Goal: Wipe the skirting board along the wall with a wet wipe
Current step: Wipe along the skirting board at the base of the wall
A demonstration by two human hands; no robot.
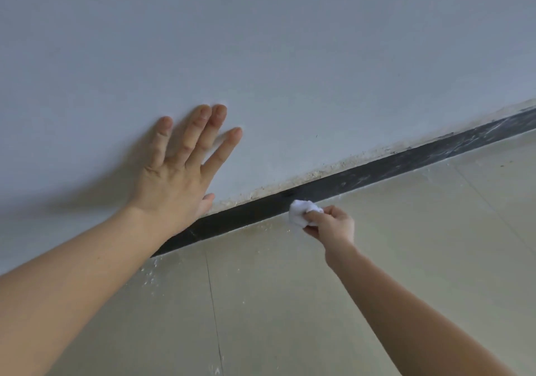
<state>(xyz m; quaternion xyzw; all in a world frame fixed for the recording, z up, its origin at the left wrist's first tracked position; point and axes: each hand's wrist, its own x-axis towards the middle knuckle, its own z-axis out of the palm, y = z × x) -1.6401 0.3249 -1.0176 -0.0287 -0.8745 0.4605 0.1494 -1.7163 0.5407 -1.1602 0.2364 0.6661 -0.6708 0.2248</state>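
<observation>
Wall (290, 56) | left hand (177, 178) flat | right hand (333, 226) grips wet wipe (301, 211) on skirting board (377, 171)

The skirting board (377, 169) is a narrow black strip at the foot of the wall (290, 56), running diagonally from lower left to upper right. Its far right stretch is streaked with whitish dust. The wet wipe (300, 211), a white crumpled wad pinched in the right hand (333, 226), touches the board's lower edge.

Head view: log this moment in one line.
left hand: flat on wall | right hand: holds wet wipe against skirting board | farther right: white streaks
</observation>
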